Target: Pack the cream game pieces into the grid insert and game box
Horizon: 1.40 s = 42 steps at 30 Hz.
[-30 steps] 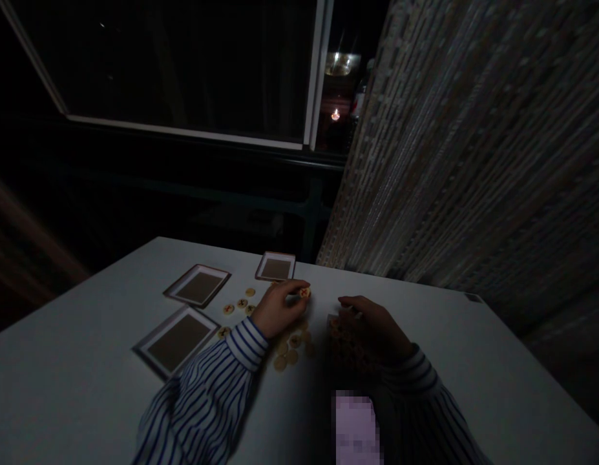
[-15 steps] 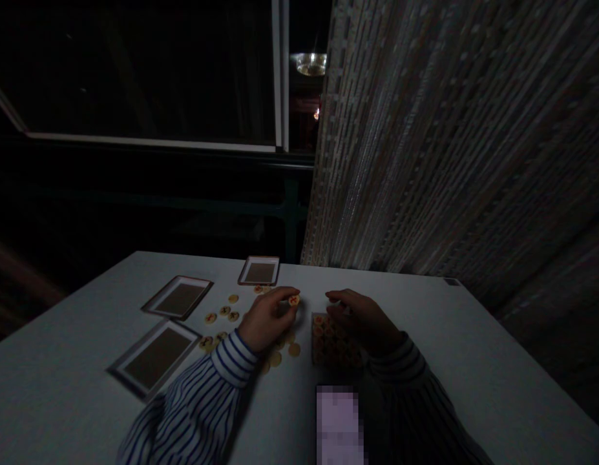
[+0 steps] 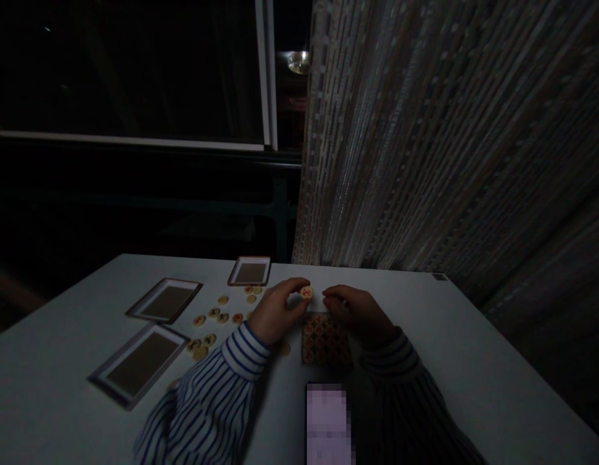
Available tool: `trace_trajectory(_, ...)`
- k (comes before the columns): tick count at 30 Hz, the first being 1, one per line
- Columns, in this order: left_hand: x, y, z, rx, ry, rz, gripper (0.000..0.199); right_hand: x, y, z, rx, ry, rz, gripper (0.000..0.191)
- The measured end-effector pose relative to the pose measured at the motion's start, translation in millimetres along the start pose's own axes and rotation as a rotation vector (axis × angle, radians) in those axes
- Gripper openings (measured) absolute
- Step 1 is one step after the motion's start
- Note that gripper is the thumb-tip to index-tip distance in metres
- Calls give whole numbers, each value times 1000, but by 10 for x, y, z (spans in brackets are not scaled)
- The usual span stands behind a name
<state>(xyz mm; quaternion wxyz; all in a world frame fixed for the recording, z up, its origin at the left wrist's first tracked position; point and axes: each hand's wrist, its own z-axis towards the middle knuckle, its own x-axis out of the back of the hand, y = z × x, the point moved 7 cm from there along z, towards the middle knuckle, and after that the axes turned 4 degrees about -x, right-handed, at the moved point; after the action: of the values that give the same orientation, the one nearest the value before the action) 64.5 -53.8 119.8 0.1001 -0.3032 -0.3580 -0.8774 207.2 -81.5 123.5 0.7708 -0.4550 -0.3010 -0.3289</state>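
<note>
Between thumb and index finger, my left hand [image 3: 278, 311] pinches a round Chinese chess piece [image 3: 306, 292] with a red character, its face turned toward me. A short gap to the right, my right hand [image 3: 360, 311] is loosely curled, fingertips slightly apart and pointing at that piece; I see nothing between them. Below the hands is a square box [image 3: 304, 360] filled with rows of pieces, mostly red-marked where legible. My right hand covers its upper right corner. Loose chess pieces [image 3: 223, 318] are scattered left of my left hand, some face up, some showing blank sides.
Two shallow trays [image 3: 134, 365] [image 3: 164, 301] lie on the left of the white table [image 3: 473, 381], and a smaller tray [image 3: 249, 271] at its far edge. A phone [image 3: 329, 423] with a lit, blurred screen lies in front of me. A string curtain [image 3: 377, 142] hangs behind the table.
My left hand has moved right and slightly up with the chess piece, closer to my right hand. My right hand's fingertips have drawn closer together. The view has shifted slightly right.
</note>
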Motion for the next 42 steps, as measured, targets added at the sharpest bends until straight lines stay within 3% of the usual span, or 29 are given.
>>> trace_trajectory(7, -138, 48, 29, -2, -28, 9, 28, 39, 129, -7, -74, 65, 99, 16)
trace_trajectory(28, -305, -28, 10, 9, -94, -59, 29, -92, 178, 3, -91, -2, 225, 13)
trace_trajectory(36, -306, -74, 5, 71, -51, -299, 26, -79, 181, 8, -110, 5, 239, 12)
trace_trajectory(42, -375, -196, 18, 239, -38, -598, 23, -69, 172, 12, -81, 17, 222, 11)
